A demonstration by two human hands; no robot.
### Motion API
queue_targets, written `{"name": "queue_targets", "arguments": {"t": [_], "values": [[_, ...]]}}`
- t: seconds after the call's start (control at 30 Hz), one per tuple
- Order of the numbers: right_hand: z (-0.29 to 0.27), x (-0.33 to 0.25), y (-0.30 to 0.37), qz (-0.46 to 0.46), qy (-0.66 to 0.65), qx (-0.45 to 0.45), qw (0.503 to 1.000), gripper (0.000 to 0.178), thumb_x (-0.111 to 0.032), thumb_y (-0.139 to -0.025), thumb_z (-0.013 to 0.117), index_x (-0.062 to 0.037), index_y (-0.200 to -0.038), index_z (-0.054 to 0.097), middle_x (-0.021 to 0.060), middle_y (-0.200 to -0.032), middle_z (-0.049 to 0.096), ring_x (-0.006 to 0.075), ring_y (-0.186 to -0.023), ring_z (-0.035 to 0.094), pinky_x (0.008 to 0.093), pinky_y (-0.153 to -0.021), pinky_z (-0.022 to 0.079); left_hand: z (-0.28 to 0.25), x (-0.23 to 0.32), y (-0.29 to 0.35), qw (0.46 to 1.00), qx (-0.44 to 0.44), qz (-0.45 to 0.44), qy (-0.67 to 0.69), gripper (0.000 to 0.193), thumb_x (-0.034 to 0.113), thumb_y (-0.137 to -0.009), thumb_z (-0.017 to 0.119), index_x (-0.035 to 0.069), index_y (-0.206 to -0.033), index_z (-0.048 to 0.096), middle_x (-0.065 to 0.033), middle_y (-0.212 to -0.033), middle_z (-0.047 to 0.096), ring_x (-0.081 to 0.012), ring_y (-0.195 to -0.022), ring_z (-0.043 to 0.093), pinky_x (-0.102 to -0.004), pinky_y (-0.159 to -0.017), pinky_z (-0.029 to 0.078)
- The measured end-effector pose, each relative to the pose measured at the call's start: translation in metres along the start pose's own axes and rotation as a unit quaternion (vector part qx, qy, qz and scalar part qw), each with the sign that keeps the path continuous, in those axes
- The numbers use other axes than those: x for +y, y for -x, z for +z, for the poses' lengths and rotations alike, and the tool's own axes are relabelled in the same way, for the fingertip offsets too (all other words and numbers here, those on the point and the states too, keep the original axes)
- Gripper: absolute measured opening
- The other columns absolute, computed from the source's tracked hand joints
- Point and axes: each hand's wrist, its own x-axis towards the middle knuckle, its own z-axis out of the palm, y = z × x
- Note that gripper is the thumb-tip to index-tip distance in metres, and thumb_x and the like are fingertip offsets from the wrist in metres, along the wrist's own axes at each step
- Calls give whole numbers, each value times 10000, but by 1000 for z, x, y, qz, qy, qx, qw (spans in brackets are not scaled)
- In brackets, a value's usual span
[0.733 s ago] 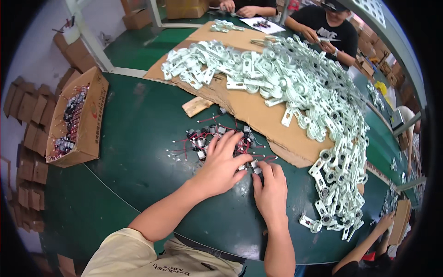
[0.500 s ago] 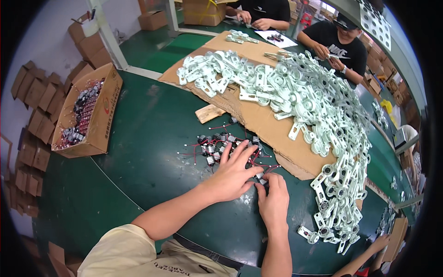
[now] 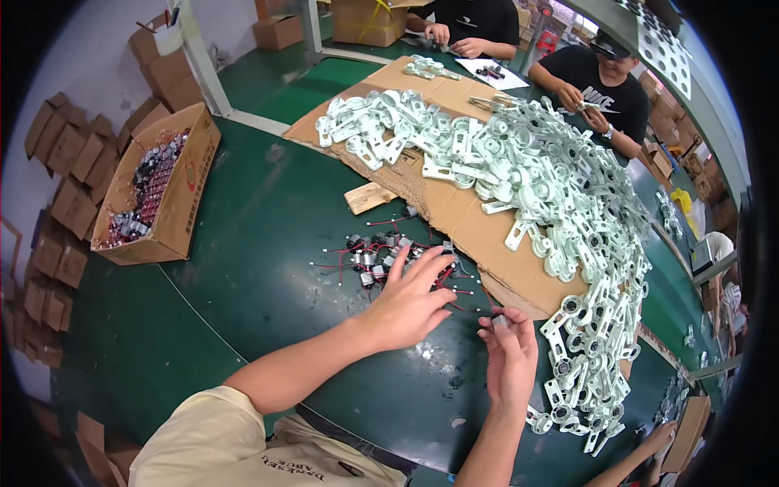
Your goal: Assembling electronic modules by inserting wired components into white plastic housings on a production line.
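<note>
Over a small heap of little silver-and-black motors with red wires [image 3: 372,261], my left hand [image 3: 406,307] is spread, its fingers apart and covering part of the heap. To its right, my right hand [image 3: 513,357] pinches one small motor [image 3: 499,322] between thumb and fingers, just above the green table [image 3: 276,300]. A red wire trails near the fingertips. Beside my right hand lies a large pile of pale plastic housings [image 3: 527,162], some with dark round centres, spread over flattened cardboard [image 3: 462,219].
A cardboard box [image 3: 195,174] of wired motors stands at the left. A wood scrap [image 3: 369,198] lies beyond the heap. Across the table two people work with small parts; another person's arm [image 3: 641,454] reaches in at lower right. A metal post [image 3: 203,61] rises at far left.
My right hand has pulled away from the heap to the right, turning palm-up with a motor in its fingers. My left hand stays over the heap.
</note>
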Motion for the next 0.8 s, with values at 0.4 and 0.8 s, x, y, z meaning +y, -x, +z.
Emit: {"name": "queue_targets", "arguments": {"t": [0.4,0.8], "values": [[-4,-3,1,20,92,13,995,187,-199,-1000,607,-12,-996,615,32,-839,628,95,-690,586,223,-593,467,-26,-102,-138,987,93,-82,-99,240,131,-864,659,10,-1071,670,-178,-1090,655,-369,-1043,623,-460,-923,493],[-10,-5,0,-10,106,29,994,233,-251,-1023,574,-27,-1000,636,21,-779,615,103,-666,584,230,-578,436,-33,-83,-132,964,5,-71,-256,264,159,-886,641,76,-1136,660,-193,-1096,634,-387,-1054,607,-483,-912,488]]}}
